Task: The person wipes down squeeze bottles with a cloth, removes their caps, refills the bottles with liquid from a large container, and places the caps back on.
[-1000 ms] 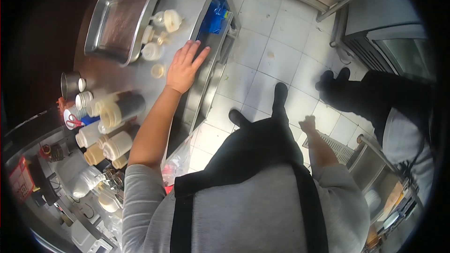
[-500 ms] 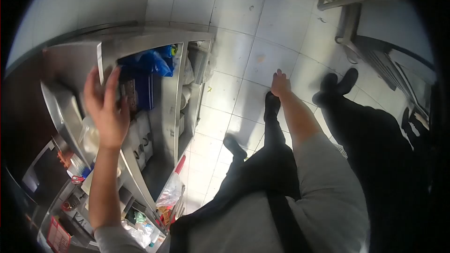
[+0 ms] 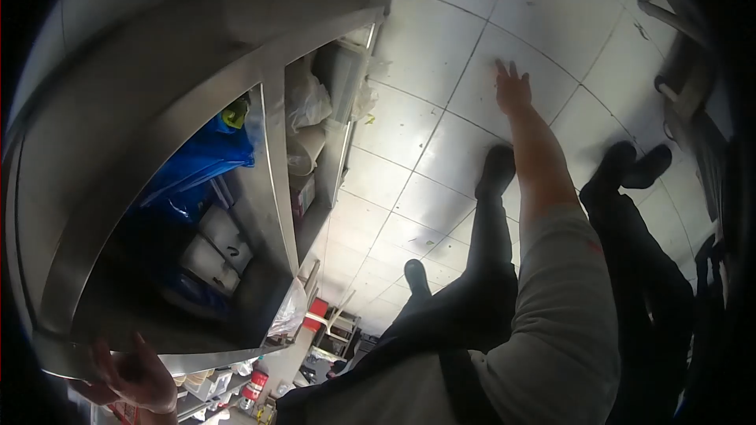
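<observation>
My left hand (image 3: pixel 130 382) is low at the left, beside the near corner of a steel cabinet (image 3: pixel 272 142). Its fingers are bent but apart, partly dim and blurred; whether they touch the steel edge I cannot tell. Stretched out over the tiled floor, my right hand (image 3: pixel 513 88) has its fingers spread and holds nothing. Inside the cabinet's open front lie a blue plastic bag (image 3: pixel 201 159) and white boxes (image 3: pixel 216 252). A further compartment holds a white plastic bag (image 3: pixel 307 98) and a pale round container (image 3: pixel 303 149).
White floor tiles (image 3: pixel 425 134) run alongside the cabinet. At the right stands another person, whose dark trousers (image 3: pixel 638 267) and shoes show. Metal legs and a rail (image 3: pixel 669 16) are at the upper right. Red-and-white tins (image 3: pixel 253 387) sit on shelves at the bottom.
My view has turned and come closer to the cabinet. My left hand has gone down from in front of the cabinet to its near corner. My right hand appears higher and farther right, fingers more spread.
</observation>
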A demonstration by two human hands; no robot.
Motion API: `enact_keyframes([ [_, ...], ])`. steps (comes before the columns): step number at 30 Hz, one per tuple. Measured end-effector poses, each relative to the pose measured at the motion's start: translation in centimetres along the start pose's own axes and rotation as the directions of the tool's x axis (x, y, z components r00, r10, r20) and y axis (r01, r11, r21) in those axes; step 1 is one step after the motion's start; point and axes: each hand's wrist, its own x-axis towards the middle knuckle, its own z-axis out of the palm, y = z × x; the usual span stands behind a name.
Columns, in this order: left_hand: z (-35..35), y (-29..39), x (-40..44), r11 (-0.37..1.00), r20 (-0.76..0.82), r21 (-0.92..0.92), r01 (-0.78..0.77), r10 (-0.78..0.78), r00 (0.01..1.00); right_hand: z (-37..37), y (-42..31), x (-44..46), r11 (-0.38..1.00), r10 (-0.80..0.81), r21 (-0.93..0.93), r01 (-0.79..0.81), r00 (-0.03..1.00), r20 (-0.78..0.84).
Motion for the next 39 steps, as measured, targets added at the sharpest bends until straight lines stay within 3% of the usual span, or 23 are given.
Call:
enact_keyframes([
  [1,-0.4,-0.2,-0.5,0.999,0.013,0.049,-0.005,0.005,1.0,0.2,-0.5,0.7,1.0,0.004,0.009,-0.004,1.0,-0.004],
  [4,-0.6,-0.8,-1.1,0.999,0.007,-0.032,-0.022,0.023,1.0,-0.1,-2.5,-0.3,1.0,-0.007,0.004,0.007,0.999,0.041],
  [6,-0.6,1.6,2.2,0.998,-0.076,0.031,-0.055,0.058,0.995,-0.5,-3.2,-3.1,0.98,0.039,0.194,-0.045,0.999,0.037],
  [7,-0.7,1.9,2.6,0.998,-0.096,0.006,-0.06,0.061,0.994,-1.6,-3.2,-5.6,0.89,0.072,0.451,-0.07,0.997,0.012],
  [8,-0.7,2.2,3.0,0.998,-0.111,-0.011,-0.06,0.059,0.992,-0.8,-3.3,-6.4,0.951,0.026,0.309,-0.03,1.0,0.017],
  [10,-1.2,2.7,3.9,0.996,-0.139,-0.016,-0.088,0.085,0.987,-1.2,-3.0,-8.1,0.968,0.043,0.243,-0.067,0.994,0.104],
  [13,-1.3,2.3,3.8,0.99,-0.129,-0.042,-0.131,0.124,0.984,-2.8,-2.9,-9.4,0.982,0.028,0.183,-0.04,0.997,0.068],
  [16,-0.6,1.5,3.1,0.987,-0.148,-0.055,-0.154,0.145,0.978,-3.3,-4.4,-7.0,0.905,0.046,0.413,-0.107,0.987,0.155],
  [18,-0.1,-0.6,0.8,0.991,-0.109,-0.122,-0.058,0.044,0.993,3.1,-6.0,0.9,0.681,-0.103,0.732,-0.035,0.984,0.143],
  [20,-0.1,-2.4,-1.6,0.98,-0.027,-0.189,0.067,-0.073,0.997,5.4,-8.5,2.7,0.169,-0.141,0.974,-0.149,0.975,0.173],
  [21,-0.5,-3.2,-2.7,0.969,0.043,-0.204,0.142,-0.136,0.99,2.7,-9.3,1.1,-0.212,-0.129,0.941,-0.264,0.962,0.241],
  [22,-1.3,-3.6,-2.5,0.979,0.08,-0.159,0.129,-0.117,0.99,1.3,-10.1,0.2,-0.561,-0.139,0.757,-0.335,0.94,0.312],
  [25,-1.8,-3.9,-2.7,0.974,0.12,-0.179,0.14,-0.12,0.985,2.7,-12.7,2.3,-0.914,-0.163,0.295,-0.277,0.919,0.358],
  [27,-2.1,-3.8,-2.6,0.977,0.085,-0.14,0.16,-0.15,0.985,3.7,-13.9,3.5,-0.945,-0.325,-0.074,-0.319,0.888,0.326],
  [28,-2.5,-3.7,-2.1,0.98,0.096,-0.178,0.094,-0.078,0.992,4.1,-14.2,3.8,-0.91,-0.393,-0.255,-0.326,0.872,0.291],
  [31,-3.1,-4.5,-1.5,0.977,0.117,-0.212,-0.017,0.043,0.992,4.1,-15.3,4.3,-0.972,-0.166,-0.206,-0.111,0.948,0.273],
  [34,-2.7,-6.0,-3.6,0.993,0.21,-0.062,0.1,-0.085,0.974,3.4,-14.3,4.2,-0.998,-0.015,0.057,-0.034,0.955,0.297],
  [36,-2.9,-4.9,-3.9,0.984,0.232,-0.027,0.177,-0.166,0.958,3.3,-14.2,2.8,-0.969,-0.005,0.23,-0.086,0.943,0.333],
  [39,-0.5,-4.1,-3.6,0.959,0.031,-0.272,0.077,-0.071,0.997,4.3,-14.5,-2.0,-0.833,-0.055,0.513,-0.207,0.954,0.295],
])
